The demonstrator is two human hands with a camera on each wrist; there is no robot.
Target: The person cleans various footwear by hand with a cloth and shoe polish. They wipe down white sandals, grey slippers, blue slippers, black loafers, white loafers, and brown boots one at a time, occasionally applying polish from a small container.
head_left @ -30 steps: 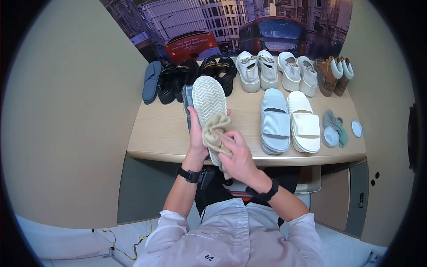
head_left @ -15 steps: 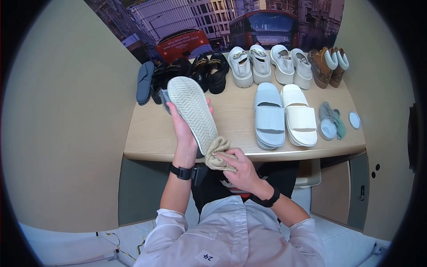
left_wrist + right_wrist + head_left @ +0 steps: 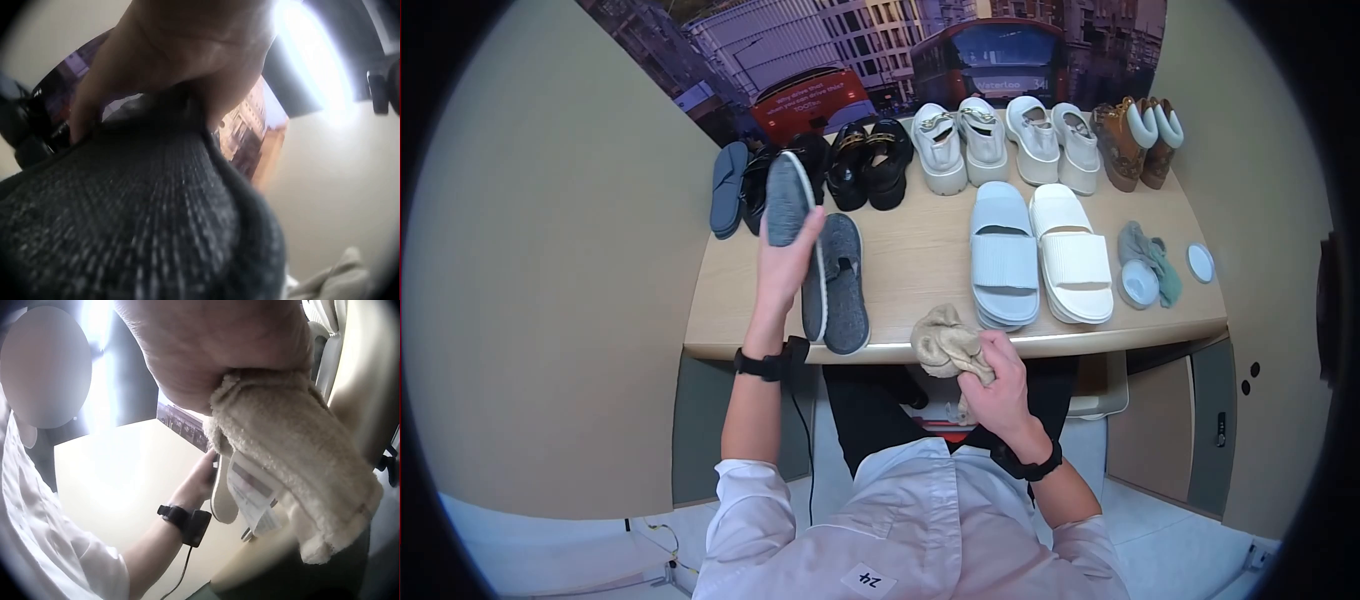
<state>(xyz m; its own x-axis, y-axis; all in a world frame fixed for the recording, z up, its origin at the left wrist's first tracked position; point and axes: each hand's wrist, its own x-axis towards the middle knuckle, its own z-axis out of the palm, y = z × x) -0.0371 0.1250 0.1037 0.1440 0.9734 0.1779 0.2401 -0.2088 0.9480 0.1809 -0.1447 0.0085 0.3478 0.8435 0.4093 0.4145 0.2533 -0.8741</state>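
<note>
A grey fabric slipper with a white sole edge (image 3: 789,200) is gripped by my left hand (image 3: 785,265), its thumb along the side; its ribbed dark fabric (image 3: 137,212) fills the left wrist view below the hand (image 3: 181,50). Beside it on the table lies the other grey slipper (image 3: 847,300). My right hand (image 3: 1000,387) holds a bunched beige cloth (image 3: 945,343) at the table's front edge. In the right wrist view the fluffy cloth (image 3: 294,450) with a white label hangs under the hand (image 3: 231,344).
Light blue slides (image 3: 1004,260) and white slides (image 3: 1072,262) stand centre right. Behind are black shoes (image 3: 868,165), white shoes (image 3: 960,145), brown boots (image 3: 1135,145) and blue-grey slippers (image 3: 727,188). Grey-green cloths (image 3: 1150,262), a small jar (image 3: 1139,284) and a lid (image 3: 1200,262) lie right.
The held slipper has turned from its white sole to its grey side and moved left and up. My right hand with the cloth has moved right, away from it. The other grey slipper is now visible.
</note>
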